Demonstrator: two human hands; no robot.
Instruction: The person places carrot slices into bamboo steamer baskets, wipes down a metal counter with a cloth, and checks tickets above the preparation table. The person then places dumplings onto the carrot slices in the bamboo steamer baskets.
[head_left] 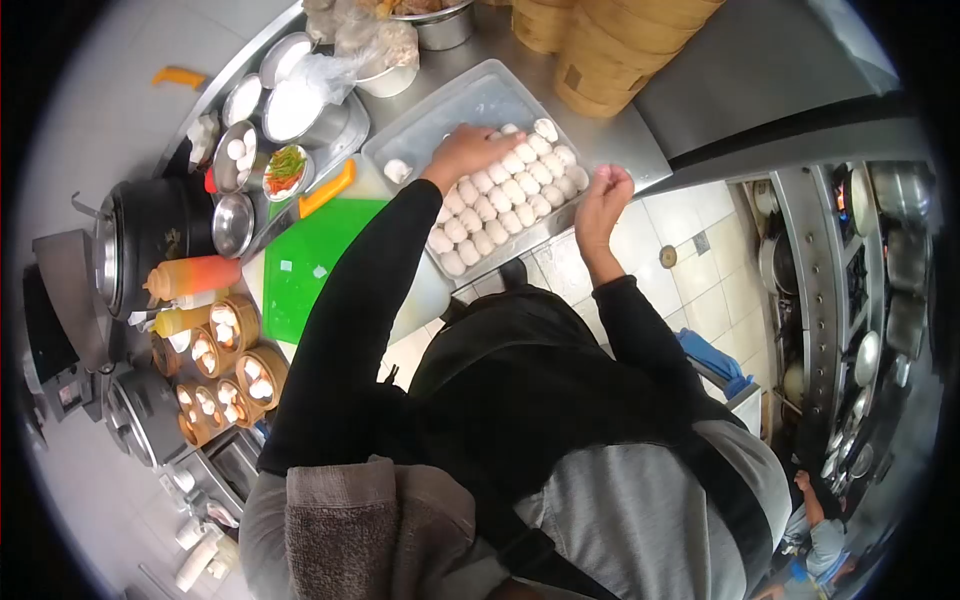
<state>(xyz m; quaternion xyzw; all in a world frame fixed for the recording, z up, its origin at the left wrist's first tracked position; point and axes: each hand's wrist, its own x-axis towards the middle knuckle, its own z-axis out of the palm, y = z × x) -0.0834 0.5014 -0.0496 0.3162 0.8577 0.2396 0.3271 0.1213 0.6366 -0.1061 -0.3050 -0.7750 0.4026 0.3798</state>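
Note:
A translucent plastic tray (488, 80) stands on the metal counter, with close rows of white, rounded dumplings (497, 190) filling its nearer right side. One loose dumpling (397, 170) sits apart near the tray's left wall. My left hand (468, 152) reaches over the tray from the left. Its fingers stretch flat across the far side of the rows, and the fingertips are partly hidden. Just right of the tray's right edge, my right hand (606, 192) is raised with fingers curled together. I cannot make out anything inside them.
Left of the tray lie a green cutting board (318, 255) and a yellow-handled knife (328, 190). Metal bowls (233, 225), a sauce bottle (190, 278) and small bamboo steamers (262, 375) crowd the left. Tall steamers (610, 50) stand behind; a stove (850, 270) is at right, another person (826, 540) below.

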